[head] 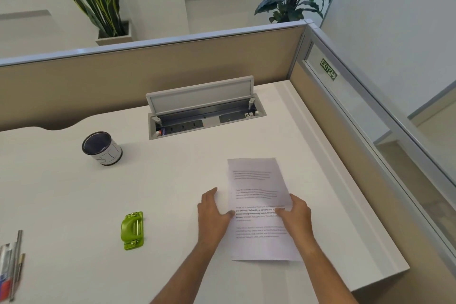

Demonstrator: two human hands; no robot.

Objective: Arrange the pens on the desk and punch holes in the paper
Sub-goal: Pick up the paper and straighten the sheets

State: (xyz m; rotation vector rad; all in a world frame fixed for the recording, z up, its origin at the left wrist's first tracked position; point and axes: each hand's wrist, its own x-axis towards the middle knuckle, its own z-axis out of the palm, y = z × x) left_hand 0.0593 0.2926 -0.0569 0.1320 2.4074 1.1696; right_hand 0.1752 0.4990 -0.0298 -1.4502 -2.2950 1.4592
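Observation:
A printed sheet of paper (256,180) lies on the white desk (74,192) at the right. My left hand (213,215) holds its left edge, thumb on top of the page. My right hand (294,215) holds the right edge, thumb on the text. A green hole punch (132,230) sits on the desk to the left of my hands. Several pens (11,269) lie loose at the far left edge of the view. A round pen holder (102,148) with a dark inside stands further back on the left; I see nothing in it.
An open cable box (204,116) with sockets is sunk into the desk behind the paper. Beige partition walls (123,81) close the back and right sides. The desk's right edge (385,249) runs close to the paper.

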